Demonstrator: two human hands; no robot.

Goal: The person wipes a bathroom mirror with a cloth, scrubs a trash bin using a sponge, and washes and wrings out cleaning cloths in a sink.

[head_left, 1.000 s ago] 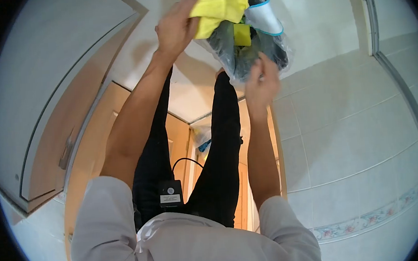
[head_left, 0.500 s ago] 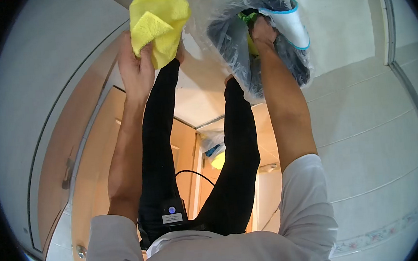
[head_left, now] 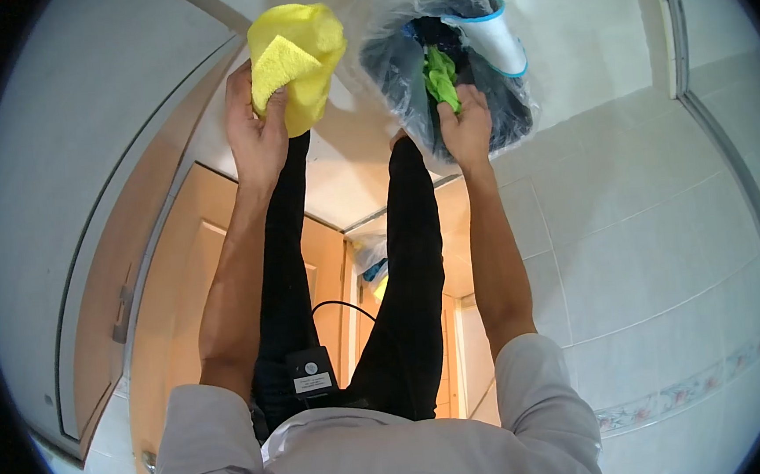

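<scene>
My left hand [head_left: 256,127] grips a folded yellow cloth [head_left: 305,79] between thumb and fingers, one corner flopped over its front. Over the mouth of a container lined with a clear plastic bag [head_left: 395,77], my right hand [head_left: 467,125] pinches the lower end of a bright green cloth [head_left: 440,76]. The green cloth hangs against dark, bunched material [head_left: 436,32] inside the bag. A white pad with blue edging [head_left: 494,40] drapes over the bag's right rim. What lies deeper in the bag is hidden.
Wooden doors [head_left: 179,321] stand on the left. A tiled wall [head_left: 636,245] with a flowered border runs along the right, near a metal-framed panel [head_left: 680,57]. My black-clad legs [head_left: 409,279] stand between my arms. Another plastic bag [head_left: 368,257] shows behind them.
My right hand has drawn back from deep inside the bag toward me, and the green cloth now shows more fully. The yellow cloth stays in my left hand. The view has shifted slightly.
</scene>
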